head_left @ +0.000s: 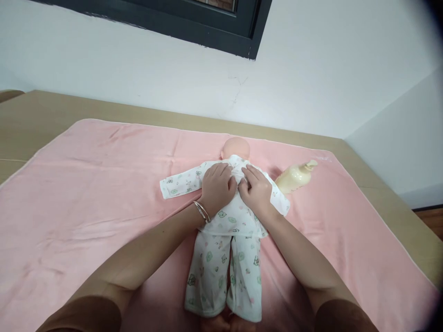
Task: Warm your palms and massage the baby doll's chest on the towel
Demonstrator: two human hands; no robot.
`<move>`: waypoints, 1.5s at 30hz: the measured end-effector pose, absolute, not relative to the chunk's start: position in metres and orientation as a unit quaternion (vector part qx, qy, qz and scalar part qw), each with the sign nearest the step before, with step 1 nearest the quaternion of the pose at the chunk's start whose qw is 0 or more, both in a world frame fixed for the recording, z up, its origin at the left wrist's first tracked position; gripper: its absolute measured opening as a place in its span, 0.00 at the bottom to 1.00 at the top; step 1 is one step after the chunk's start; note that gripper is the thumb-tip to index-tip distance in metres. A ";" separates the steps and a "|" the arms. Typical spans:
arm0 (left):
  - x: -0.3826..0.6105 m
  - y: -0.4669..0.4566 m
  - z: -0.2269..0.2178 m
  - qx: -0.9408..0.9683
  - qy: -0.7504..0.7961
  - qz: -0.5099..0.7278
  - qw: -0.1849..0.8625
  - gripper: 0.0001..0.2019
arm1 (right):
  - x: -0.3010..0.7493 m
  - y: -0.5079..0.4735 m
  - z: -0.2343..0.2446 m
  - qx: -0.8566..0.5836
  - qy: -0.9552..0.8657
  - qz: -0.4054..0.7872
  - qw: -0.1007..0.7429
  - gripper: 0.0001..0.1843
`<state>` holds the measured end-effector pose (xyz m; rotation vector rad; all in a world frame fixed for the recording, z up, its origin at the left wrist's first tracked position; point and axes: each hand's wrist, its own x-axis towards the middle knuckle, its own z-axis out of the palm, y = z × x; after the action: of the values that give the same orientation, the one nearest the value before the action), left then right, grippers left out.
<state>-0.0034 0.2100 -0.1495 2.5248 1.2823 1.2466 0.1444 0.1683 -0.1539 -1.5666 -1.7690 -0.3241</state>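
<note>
A baby doll (228, 221) in a white printed top and trousers lies on a pink blanket, its smooth head (236, 147) away from me and no face showing. My left hand (218, 186) rests flat on the upper left of the doll's top, fingers pointing toward the head. On the other side of the upper body lies my right hand (256, 188), palm down with the fingers slightly bent. The two thumbs come close together over the middle. Neither hand grasps anything visible. The doll's sleeves stretch out to both sides.
To the right of the doll, a pump bottle (294, 177) with cream-coloured contents lies tilted on the pink blanket (104, 193). The blanket covers most of a wooden table (138, 113). Behind it stands a white wall (304, 69) with a dark window frame (207, 32).
</note>
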 end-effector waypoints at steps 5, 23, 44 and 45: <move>-0.003 0.221 -0.153 0.835 0.401 0.372 0.061 0.20 | 0.151 0.176 -0.146 -0.614 -0.732 -0.043 0.292 0.30; -0.004 0.224 -0.156 0.841 0.376 0.385 0.061 0.19 | 0.153 0.177 -0.147 -0.611 -0.731 -0.016 0.303 0.31; -0.010 0.227 -0.158 0.840 0.314 0.435 0.081 0.13 | 0.152 0.172 -0.154 -0.580 -0.723 -0.085 0.365 0.20; -0.010 0.226 -0.159 0.834 0.315 0.447 0.080 0.12 | 0.151 0.171 -0.155 -0.574 -0.717 -0.096 0.383 0.18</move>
<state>-0.0103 0.2259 -0.1588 2.4932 0.9415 1.3370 0.1514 0.1710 -0.1550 -1.4634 -1.8295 -0.2459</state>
